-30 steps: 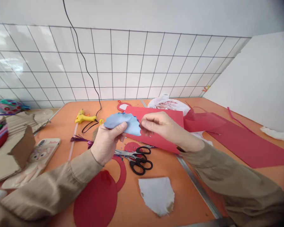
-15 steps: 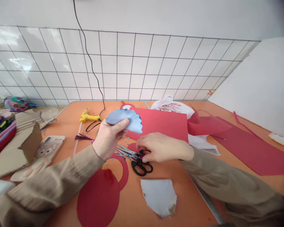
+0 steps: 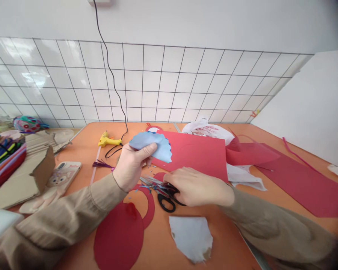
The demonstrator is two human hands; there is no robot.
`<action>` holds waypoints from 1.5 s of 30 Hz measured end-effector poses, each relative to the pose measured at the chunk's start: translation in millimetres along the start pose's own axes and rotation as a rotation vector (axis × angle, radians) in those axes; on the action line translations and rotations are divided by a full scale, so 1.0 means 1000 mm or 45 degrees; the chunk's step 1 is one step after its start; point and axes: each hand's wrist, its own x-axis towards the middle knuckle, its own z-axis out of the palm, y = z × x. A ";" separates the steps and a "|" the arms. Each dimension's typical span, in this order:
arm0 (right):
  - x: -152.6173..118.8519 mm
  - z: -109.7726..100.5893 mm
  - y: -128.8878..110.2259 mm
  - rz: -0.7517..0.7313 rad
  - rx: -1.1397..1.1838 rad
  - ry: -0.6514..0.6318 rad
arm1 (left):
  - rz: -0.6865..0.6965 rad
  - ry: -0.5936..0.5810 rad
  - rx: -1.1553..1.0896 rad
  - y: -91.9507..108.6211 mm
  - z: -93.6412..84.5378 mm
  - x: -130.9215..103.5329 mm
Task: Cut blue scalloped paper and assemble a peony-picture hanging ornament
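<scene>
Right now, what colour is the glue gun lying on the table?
The glue gun is yellow, seen best in the head view.

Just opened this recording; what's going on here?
The left hand holds up a light blue scalloped piece between thumb and fingers. The right hand is on the black-handled scissors, which lie on the orange table amid small blue scraps. Whether it grips them is unclear. A yellow glue gun lies beyond.
</scene>
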 end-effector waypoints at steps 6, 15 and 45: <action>-0.013 -0.027 0.018 0.037 0.219 -0.016 | 0.034 0.049 -0.031 0.008 0.001 0.001; -0.035 -0.049 0.072 -0.004 1.058 0.388 | -0.005 -0.092 0.080 0.026 -0.003 0.005; -0.011 -0.031 0.020 -0.238 1.442 0.864 | -0.160 -0.335 0.260 0.022 -0.008 0.007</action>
